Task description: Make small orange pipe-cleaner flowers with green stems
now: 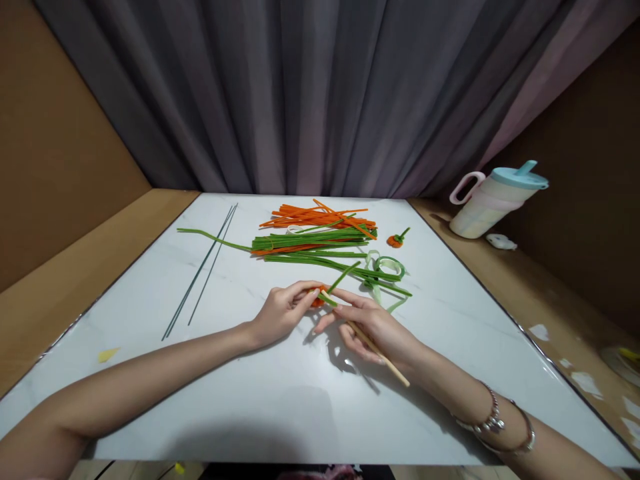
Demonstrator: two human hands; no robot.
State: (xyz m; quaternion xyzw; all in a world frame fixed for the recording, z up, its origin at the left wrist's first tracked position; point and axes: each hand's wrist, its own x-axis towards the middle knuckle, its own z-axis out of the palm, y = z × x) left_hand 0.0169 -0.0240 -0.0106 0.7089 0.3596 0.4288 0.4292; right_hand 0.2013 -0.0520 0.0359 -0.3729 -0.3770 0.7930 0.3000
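My left hand (280, 311) pinches a small orange fuzzy piece (318, 302), apparently of coiled pipe cleaner, mostly covered by the fingers. A green pipe cleaner (344, 275) sticks up from it at a slant. In my right hand (380, 328) lies a thin wooden stick (384, 360); its tip touches the green pipe cleaner beside the orange piece. Beyond my hands lie a pile of green pipe cleaners (310, 240) and a pile of orange pipe cleaners (320, 216). A finished-looking orange ball with a green stem (395, 241) rests to the right of them.
Green tape rolls (390, 268) lie near the right ends of the green pipe cleaners. Thin dark wires (203, 267) are on the left of the white table (240, 400). A tumbler with a blue lid (493, 203) stands at the right, before a grey curtain (300, 100).
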